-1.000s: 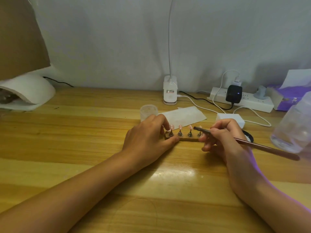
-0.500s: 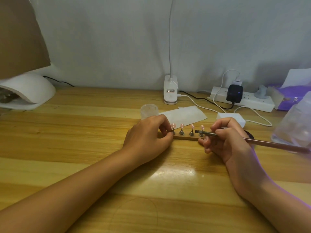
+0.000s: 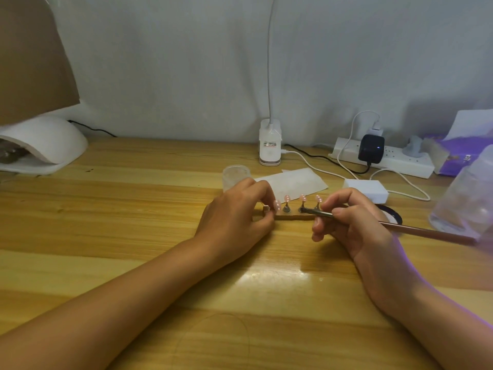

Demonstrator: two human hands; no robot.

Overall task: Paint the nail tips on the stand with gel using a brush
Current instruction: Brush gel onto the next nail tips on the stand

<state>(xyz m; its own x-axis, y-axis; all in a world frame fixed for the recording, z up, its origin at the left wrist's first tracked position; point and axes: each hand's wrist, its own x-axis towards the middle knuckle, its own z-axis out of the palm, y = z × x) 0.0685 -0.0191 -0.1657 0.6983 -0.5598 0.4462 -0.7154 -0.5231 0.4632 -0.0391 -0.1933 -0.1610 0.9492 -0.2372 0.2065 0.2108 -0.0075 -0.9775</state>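
A: Surface? Progress?
B: Wooden desk (image 3: 112, 236), grey wall behind. Stand (image 3: 289, 216) is pinched at its left end by the left hand (image 3: 234, 220). Brush (image 3: 394, 227) is gripped in the right hand (image 3: 354, 222), bristles low by the pegs. Nail tips (image 3: 302, 197) look pink; coverage cannot be judged.

Both forearms reach forward, converging. Left hand (image 3: 234, 212): fingers curled, tips pinched together. Right hand (image 3: 352, 222): curled in a pen-style grip.
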